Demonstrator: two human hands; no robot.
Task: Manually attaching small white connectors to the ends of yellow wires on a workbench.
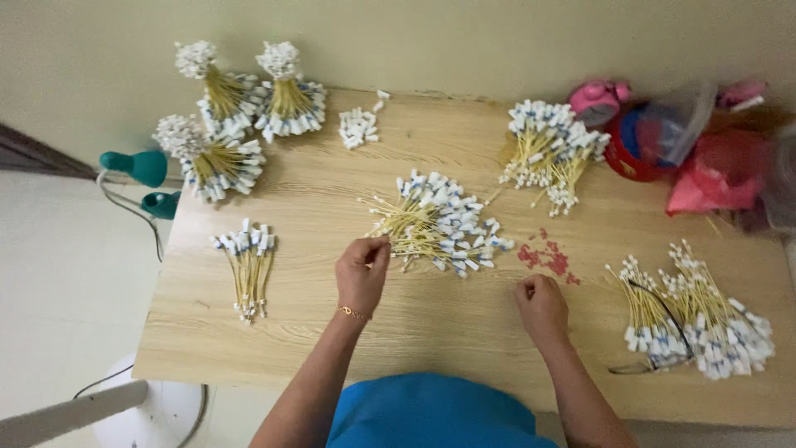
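— Bright enough?
— Soft, even, warm light falls from above; the table shows its grain without glare.
— Shadows?
— Faint, short ones under the hands and the swab piles.
— Sharpness?
— Centre is fairly crisp. The wide lens bends the edges, and the pink bags look smeared.
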